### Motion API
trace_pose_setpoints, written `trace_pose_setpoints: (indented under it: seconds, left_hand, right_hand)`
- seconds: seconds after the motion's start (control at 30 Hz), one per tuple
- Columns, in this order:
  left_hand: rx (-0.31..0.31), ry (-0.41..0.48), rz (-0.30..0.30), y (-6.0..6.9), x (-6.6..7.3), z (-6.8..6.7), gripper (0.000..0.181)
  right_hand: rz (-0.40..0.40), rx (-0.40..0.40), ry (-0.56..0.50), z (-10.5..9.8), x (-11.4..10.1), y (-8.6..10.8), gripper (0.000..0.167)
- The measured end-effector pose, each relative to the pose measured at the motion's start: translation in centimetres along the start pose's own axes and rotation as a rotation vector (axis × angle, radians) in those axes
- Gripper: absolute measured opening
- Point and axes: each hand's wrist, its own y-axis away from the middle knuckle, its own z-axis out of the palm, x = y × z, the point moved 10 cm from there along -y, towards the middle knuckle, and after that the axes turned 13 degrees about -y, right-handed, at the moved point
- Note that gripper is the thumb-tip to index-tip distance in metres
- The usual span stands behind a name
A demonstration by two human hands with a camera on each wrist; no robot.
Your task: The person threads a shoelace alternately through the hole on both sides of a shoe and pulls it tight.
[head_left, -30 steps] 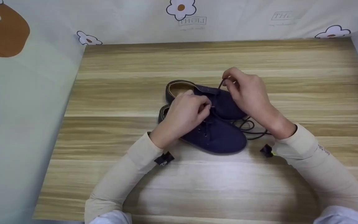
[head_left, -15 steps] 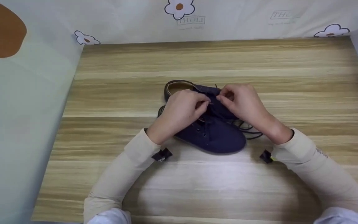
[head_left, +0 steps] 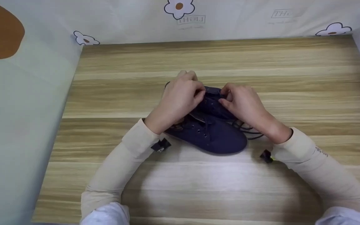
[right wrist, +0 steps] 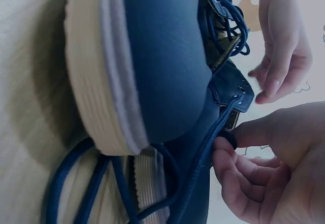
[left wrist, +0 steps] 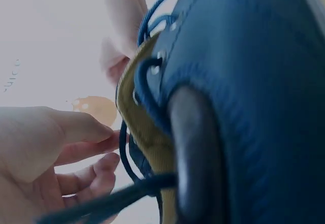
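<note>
Two navy lace-up shoes lie side by side: the near shoe [head_left: 220,137] shows its eyelets and toe, while the far shoe [head_left: 209,104] is partly covered by my hands. My left hand [head_left: 180,98] is over the heel end, thumb and index finger close together beside the far shoe's eyelet flap [right wrist: 244,92]. What lies between those fingertips is hidden. On the right, my right hand [head_left: 245,101] pinches a dark bit of shoelace [right wrist: 229,137] just below that flap. A length of lace runs from the eyelet down past the near shoe's toe.
Looped loose laces [head_left: 248,129] lie on the wooden table [head_left: 198,187] by the toes, near my right wrist. Dark wrist cameras hang under the left sleeve [head_left: 141,134] and the right sleeve [head_left: 298,150]. A patterned cloth wall [head_left: 130,25] stands behind the table.
My left hand has moved back and up-left, away from my right hand, uncovering the far shoe's eyelets. My right hand has come lower and nearer the flap. The raised lace no longer shows.
</note>
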Motion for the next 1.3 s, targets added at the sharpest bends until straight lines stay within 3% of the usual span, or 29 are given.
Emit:
trace_pose_setpoints:
  seconds: [0.2, 0.3, 0.6, 0.93, 1.3]
  left_hand:
    - [-0.132, -0.034, 0.131, -0.6, 0.8, 1.6, 0.026]
    - [-0.159, -0.013, 0.162, -0.7, 1.1, 2.0, 0.029]
    - [-0.141, 0.017, 0.135, -0.6, 0.9, 2.3, 0.031]
    - [-0.137, 0.030, 0.123, -0.6, 1.0, 2.4, 0.031]
    - [-0.154, 0.072, 0.128, -0.4, 1.1, 2.5, 0.031]
  right_hand:
    - [-0.015, 0.006, 0.059, 0.1, -0.1, 0.0, 0.012]
    - [-0.030, 0.012, 0.073, 0.2, -0.2, 0.1, 0.013]
    - [-0.043, 0.035, 0.089, 0.4, -0.4, -0.4, 0.018]
    - [-0.106, 0.130, 0.091, -0.2, -1.1, -0.4, 0.019]
    - [-0.094, 0.128, 0.109, 0.1, -0.9, -0.8, 0.020]
